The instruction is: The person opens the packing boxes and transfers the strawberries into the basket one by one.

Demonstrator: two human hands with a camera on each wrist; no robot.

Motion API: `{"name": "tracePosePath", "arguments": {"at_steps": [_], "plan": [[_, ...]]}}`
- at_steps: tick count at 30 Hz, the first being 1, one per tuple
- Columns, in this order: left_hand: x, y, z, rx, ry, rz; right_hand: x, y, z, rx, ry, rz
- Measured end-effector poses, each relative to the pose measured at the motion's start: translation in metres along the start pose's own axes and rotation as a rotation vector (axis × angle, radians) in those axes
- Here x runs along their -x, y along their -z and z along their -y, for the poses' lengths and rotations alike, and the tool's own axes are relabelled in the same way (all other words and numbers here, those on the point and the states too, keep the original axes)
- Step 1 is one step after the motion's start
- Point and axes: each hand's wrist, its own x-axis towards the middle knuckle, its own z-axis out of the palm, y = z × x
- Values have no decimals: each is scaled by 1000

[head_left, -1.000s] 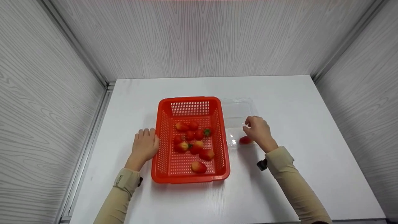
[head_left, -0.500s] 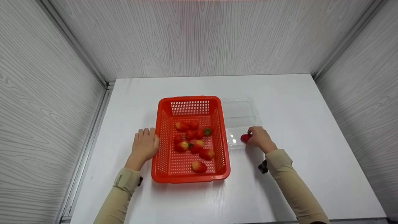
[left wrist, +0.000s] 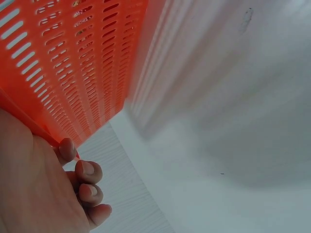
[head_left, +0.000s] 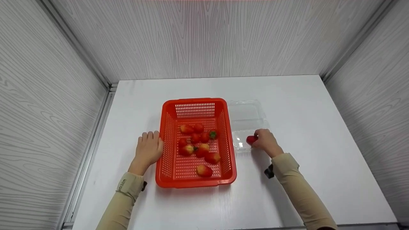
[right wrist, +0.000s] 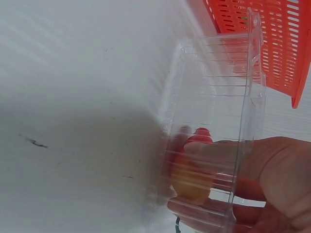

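My right hand [head_left: 267,142] pinches a red-and-yellow strawberry [head_left: 251,140] inside the front half of a clear hinged plastic box [head_left: 245,111]. Through the box wall, the right wrist view shows fingers around the strawberry [right wrist: 192,182]. The box stands open against the right side of a red perforated basket [head_left: 195,184]. At the basket's left rim, my left hand [head_left: 149,149] rests with its thumb side against the edge. The left wrist view shows its fingertips [left wrist: 88,168] loosely bent just beyond the rim, with the thumb hidden.
Several strawberries [head_left: 212,158] lie on the basket's floor, one with a green cap [head_left: 213,134]. A white table [head_left: 313,134] carries everything, with pale wood-grained walls [head_left: 223,38] behind and at both sides.
My right hand has come down from above the box and taken hold of the strawberry, shifting it slightly toward the back. My left hand and the basket have stayed put.
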Motion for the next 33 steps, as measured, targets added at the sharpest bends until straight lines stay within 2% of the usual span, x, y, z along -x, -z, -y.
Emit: {"name": "tracePosePath", "arguments": {"at_steps": [7, 16, 24, 28, 33], "plan": [[1, -3, 2, -1, -44, -57, 2, 2, 4, -37, 30, -52], [1, -1, 2, 5, -12, -10, 3, 13, 13, -86, 12, -50], [-1, -2, 1, 4, 4, 17, -2, 29, 18, -76, 24, -58], [-1, -1, 1, 5, 1, 15, -5, 39, 23, -74, 70, -118], [-1, -1, 1, 4, 4, 14, -8, 48, 34, -132, 128, -196]]}}
